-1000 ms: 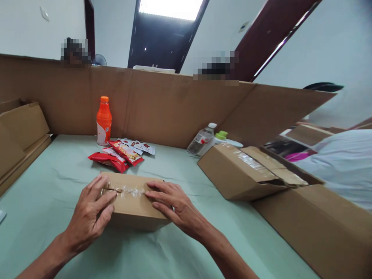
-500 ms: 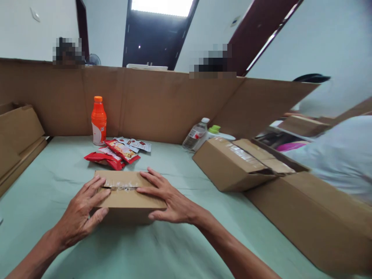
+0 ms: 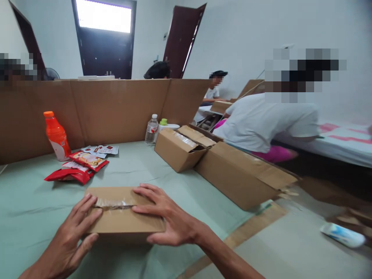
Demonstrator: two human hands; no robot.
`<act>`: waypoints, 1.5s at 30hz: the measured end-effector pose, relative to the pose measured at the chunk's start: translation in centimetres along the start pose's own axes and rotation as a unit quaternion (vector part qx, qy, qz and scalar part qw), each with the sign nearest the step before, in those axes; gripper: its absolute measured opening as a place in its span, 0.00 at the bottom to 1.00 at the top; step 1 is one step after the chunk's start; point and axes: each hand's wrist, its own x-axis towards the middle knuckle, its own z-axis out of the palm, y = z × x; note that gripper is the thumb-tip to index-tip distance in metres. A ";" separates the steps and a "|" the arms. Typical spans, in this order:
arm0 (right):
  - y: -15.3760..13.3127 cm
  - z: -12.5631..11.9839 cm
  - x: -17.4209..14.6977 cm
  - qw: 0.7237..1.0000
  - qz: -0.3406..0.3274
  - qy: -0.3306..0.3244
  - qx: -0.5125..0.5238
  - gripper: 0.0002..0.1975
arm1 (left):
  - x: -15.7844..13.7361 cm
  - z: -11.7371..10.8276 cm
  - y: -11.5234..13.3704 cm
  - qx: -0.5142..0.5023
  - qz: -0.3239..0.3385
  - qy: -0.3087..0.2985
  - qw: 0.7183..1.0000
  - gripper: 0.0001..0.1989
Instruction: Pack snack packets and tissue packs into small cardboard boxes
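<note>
A small cardboard box (image 3: 123,223) sits on the green tabletop close in front of me, its top flaps meeting at a narrow gap. Strips of clear tape (image 3: 112,202) lie wrinkled along that gap. My left hand (image 3: 69,236) grips the box's left end, fingertips on top and thumb at the front edge. On the right end, my right hand (image 3: 168,219) has its fingers spread over the top and its thumb against the front. Behind the box lie red snack packets (image 3: 87,161) and several small silver sachets (image 3: 101,150).
An orange bottle (image 3: 56,135) and a clear water bottle (image 3: 151,130) stand before a cardboard partition (image 3: 122,110). Two larger boxes (image 3: 180,153) (image 3: 232,174) line the table's right side. A person in a white shirt (image 3: 270,120) leans beyond them. A white-and-blue tube (image 3: 343,235) lies far right.
My view has swung to the right, bringing more of the room and the person in white into sight. Both hands keep their places on the box.
</note>
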 end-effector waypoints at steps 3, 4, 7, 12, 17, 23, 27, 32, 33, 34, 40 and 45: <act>-0.6 -1.8 -6.1 0.995 0.072 0.041 -0.059 0.34 | 5.2 2.0 1.9 -0.052 0.063 -0.044 0.996 0.22; -0.7 -2.3 -8.2 0.990 0.096 0.055 -0.087 0.33 | 7.2 2.9 2.6 -0.069 0.086 -0.063 0.992 0.21; -0.3 -3.6 -14.1 0.963 0.156 0.116 -0.185 0.28 | 13.7 6.5 5.1 -0.103 0.125 -0.096 0.982 0.20; 2.6 -4.8 -19.8 0.884 0.258 0.218 -0.322 0.23 | 22.3 13.8 10.7 -0.139 0.081 -0.063 0.985 0.18; 5.4 -5.6 -19.1 0.812 0.359 0.265 -0.377 0.26 | 24.9 20.1 15.1 -0.195 0.013 -0.073 0.978 0.30; 8.4 -6.3 -17.0 0.753 0.429 0.293 -0.403 0.31 | 24.3 24.6 16.8 -0.242 0.075 -0.183 0.950 0.33; 9.4 -6.8 -15.9 0.740 0.456 0.243 -0.430 0.23 | 23.8 25.4 17.1 -0.231 0.129 -0.234 0.935 0.33; 8.2 -6.6 -15.6 0.756 0.421 0.248 -0.436 0.26 | 19.8 23.9 16.3 -0.178 0.182 -0.263 0.931 0.29; 7.6 -6.3 -15.7 0.756 0.404 0.264 -0.442 0.28 | 18.6 23.2 15.9 -0.169 0.189 -0.264 0.931 0.28; 7.1 -5.9 -15.8 0.754 0.384 0.284 -0.451 0.30 | 17.2 22.4 15.4 -0.160 0.194 -0.263 0.931 0.27; 5.6 -0.5 -14.6 0.830 0.254 0.313 -0.385 0.24 | 8.6 17.6 12.5 -0.115 0.183 -0.240 0.946 0.29; 6.5 9.3 -9.5 0.944 0.188 0.133 -0.234 0.18 | 2.4 15.9 10.5 -0.077 0.171 -0.209 0.960 0.19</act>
